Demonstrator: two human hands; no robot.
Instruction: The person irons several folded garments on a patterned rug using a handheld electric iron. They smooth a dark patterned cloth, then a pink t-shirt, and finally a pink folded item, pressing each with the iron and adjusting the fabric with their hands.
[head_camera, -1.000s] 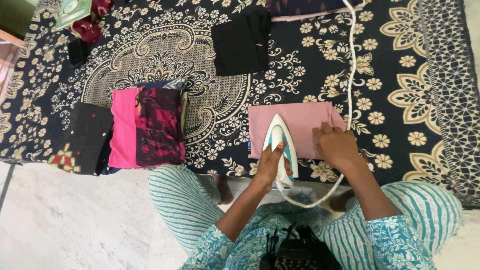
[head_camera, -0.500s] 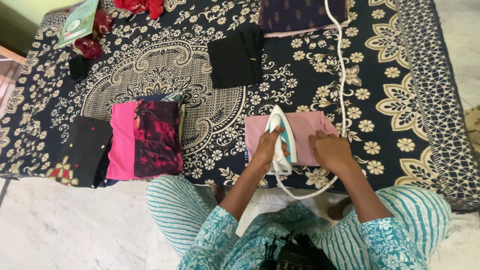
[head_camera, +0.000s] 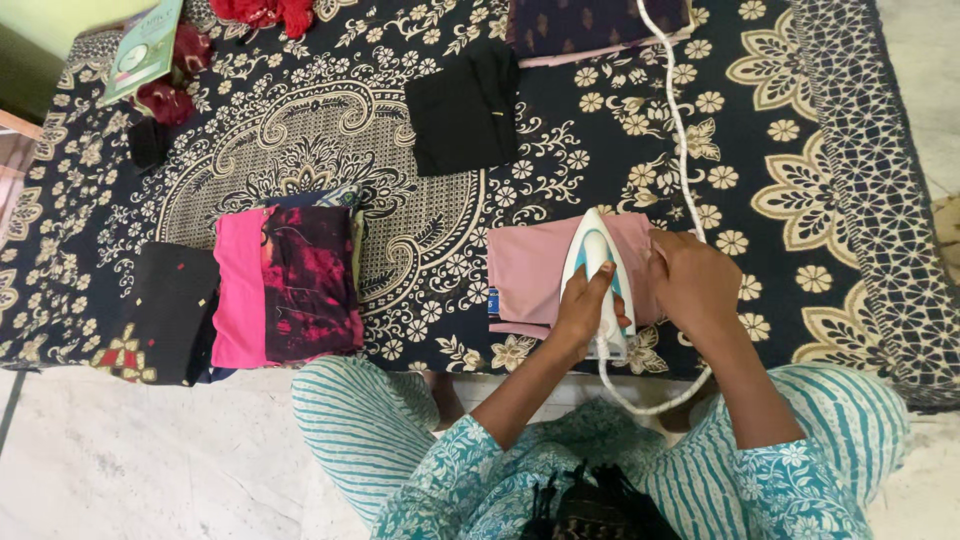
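Iron (head_camera: 597, 280) slid right across pink cloth (head_camera: 530, 270). Your left hand (head_camera: 585, 305) wraps handle; right hand (head_camera: 695, 280) spread flat just beside soleplate, burn risk. Cord (head_camera: 680, 130) may snag.

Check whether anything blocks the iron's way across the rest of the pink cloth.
Only the right hand, which rests on the pink cloth just right of the iron, gripped by the left hand. The cloth left of the iron lies bare. The white cord runs off along its right edge.

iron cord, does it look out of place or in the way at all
Somewhat. The white cord trails across the patterned spread and over a folded dark cloth at the top, then loops off the near edge behind the iron.
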